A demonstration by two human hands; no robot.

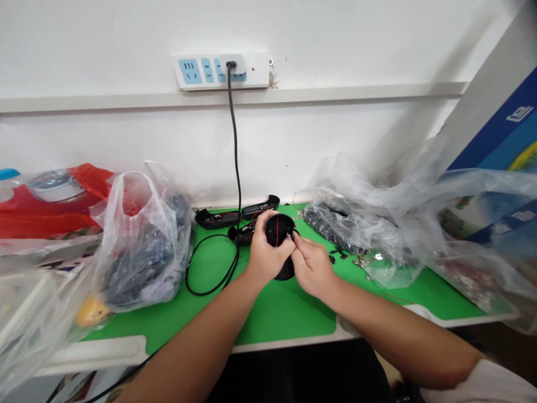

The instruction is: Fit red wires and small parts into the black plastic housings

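Note:
Above the green table top (289,313) I hold a black plastic housing (274,226) with a rounded end and a red wire running inside it. My left hand (268,252) wraps around its left side, with the thumb pressing on the inner part. The fingers of my right hand (312,263) are pinched together at the housing's right edge. Whether they also hold a small part there is hidden. Behind my left hand lie more black housings (218,218) of a similar shape, with red wires.
A clear bag of dark parts (146,252) stands left. At the right, plastic bags (377,224) cover black pieces, with small metal parts (363,263) beside them. A black cable (235,140) drops from the wall power strip (210,70) and loops on the table.

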